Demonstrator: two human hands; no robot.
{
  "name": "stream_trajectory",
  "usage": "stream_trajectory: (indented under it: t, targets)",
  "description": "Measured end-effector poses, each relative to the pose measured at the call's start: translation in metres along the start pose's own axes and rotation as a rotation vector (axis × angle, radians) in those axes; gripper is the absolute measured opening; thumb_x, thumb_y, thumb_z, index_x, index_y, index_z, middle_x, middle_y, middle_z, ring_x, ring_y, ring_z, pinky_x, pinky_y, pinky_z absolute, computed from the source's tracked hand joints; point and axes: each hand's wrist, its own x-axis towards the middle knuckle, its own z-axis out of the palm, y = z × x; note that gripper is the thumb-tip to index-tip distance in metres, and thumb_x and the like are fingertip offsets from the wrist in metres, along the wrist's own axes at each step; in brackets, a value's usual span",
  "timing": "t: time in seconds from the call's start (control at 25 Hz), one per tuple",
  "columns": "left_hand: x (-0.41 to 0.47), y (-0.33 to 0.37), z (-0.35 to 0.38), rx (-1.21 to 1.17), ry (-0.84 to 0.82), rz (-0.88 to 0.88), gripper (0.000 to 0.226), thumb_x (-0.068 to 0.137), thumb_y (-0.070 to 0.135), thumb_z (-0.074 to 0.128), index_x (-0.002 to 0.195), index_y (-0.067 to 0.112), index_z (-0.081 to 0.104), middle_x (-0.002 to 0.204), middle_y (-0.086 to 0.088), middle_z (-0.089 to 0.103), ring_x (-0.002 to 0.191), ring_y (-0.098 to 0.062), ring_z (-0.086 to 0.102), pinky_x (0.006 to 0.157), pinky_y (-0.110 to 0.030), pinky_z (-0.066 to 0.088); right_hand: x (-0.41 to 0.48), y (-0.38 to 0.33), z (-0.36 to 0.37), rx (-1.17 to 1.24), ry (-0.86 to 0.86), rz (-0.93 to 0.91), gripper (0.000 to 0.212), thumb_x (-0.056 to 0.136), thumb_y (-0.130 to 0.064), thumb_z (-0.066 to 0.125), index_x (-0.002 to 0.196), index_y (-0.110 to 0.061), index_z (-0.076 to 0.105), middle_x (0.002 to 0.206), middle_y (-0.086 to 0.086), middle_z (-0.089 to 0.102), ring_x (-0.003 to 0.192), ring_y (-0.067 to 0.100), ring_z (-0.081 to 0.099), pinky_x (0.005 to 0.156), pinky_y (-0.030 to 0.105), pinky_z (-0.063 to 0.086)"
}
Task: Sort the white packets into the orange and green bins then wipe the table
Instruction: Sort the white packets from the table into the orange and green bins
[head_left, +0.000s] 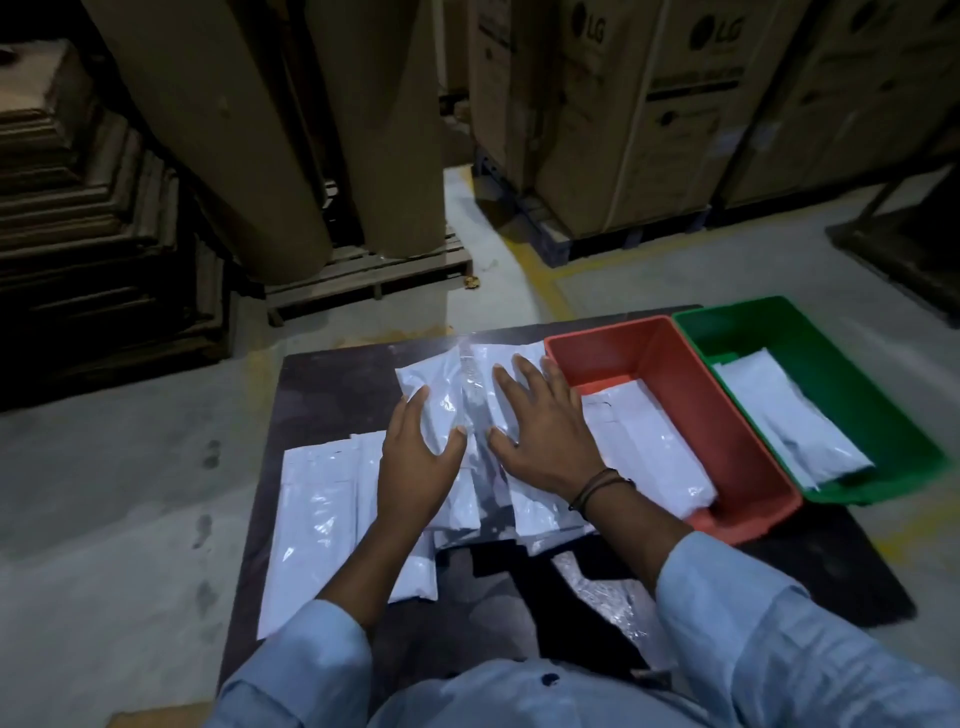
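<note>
Several white packets (322, 519) lie spread over the dark table (332, 384). My left hand (415, 467) curls around the near end of one white packet (436, 395) at the table's middle, thumb on top. My right hand (545, 431) rests flat with fingers spread on the neighbouring packets (535, 514). The orange bin (727, 431) stands right of my right hand and holds a white packet (649, 447). The green bin (857, 384) sits beside it, farther right, with white packets (779, 410) inside.
A clear plastic wrapper (608, 592) lies on the table near my right sleeve. Beyond the table are large brown paper rolls (395, 130) on a wooden pallet (363, 270), stacked cardboard (78, 218) at left and big cartons (649, 114) at right.
</note>
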Motion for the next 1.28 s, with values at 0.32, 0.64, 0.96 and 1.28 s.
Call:
stream_trajectory:
  t: [0.32, 0.64, 0.96, 1.28]
  targets:
    - [-0.002, 0.077, 0.088, 0.004, 0.009, 0.005, 0.067, 0.094, 0.050, 0.066, 0.153, 0.033, 0.039, 0.162, 0.012, 0.038, 0.150, -0.010, 0.032, 0.117, -0.026, 0.027, -0.036, 0.134, -0.035, -0.052, -0.039, 0.085, 0.078, 0.090, -0.052, 0.051, 0.158, -0.030, 0.020, 0.167, 0.001, 0.014, 0.155, 0.028, 0.003, 0.117, 0.059, 0.020]
    - [-0.025, 0.123, 0.150, 0.114, 0.101, -0.086, 0.069, 0.093, 0.054, 0.064, 0.154, 0.035, 0.037, 0.162, 0.012, 0.037, 0.149, -0.009, 0.033, 0.118, -0.030, 0.030, -0.029, 0.224, -0.025, -0.366, -0.289, -0.030, 0.083, 0.092, -0.058, 0.041, 0.160, -0.017, 0.015, 0.167, 0.019, 0.010, 0.152, 0.046, -0.002, 0.120, 0.064, 0.001]
    - [-0.058, 0.152, 0.188, 0.134, 0.192, -0.156, 0.070, 0.095, 0.045, 0.066, 0.156, 0.028, 0.036, 0.163, 0.008, 0.036, 0.151, -0.010, 0.031, 0.114, -0.023, 0.024, -0.034, 0.252, -0.005, -0.328, -0.509, -0.161, 0.086, 0.090, -0.040, 0.059, 0.158, -0.008, 0.015, 0.163, 0.026, 0.010, 0.152, 0.048, 0.000, 0.124, 0.054, 0.002]
    - [-0.051, 0.161, 0.230, 0.302, 0.069, -0.135, 0.070, 0.098, 0.048, 0.054, 0.160, 0.029, 0.025, 0.170, -0.002, 0.019, 0.157, -0.025, 0.016, 0.120, -0.038, 0.029, -0.030, 0.265, -0.055, -0.147, -0.109, -0.248, 0.054, 0.090, -0.026, 0.056, 0.141, -0.011, 0.049, 0.157, 0.020, 0.035, 0.150, 0.045, 0.017, 0.124, 0.053, 0.016]
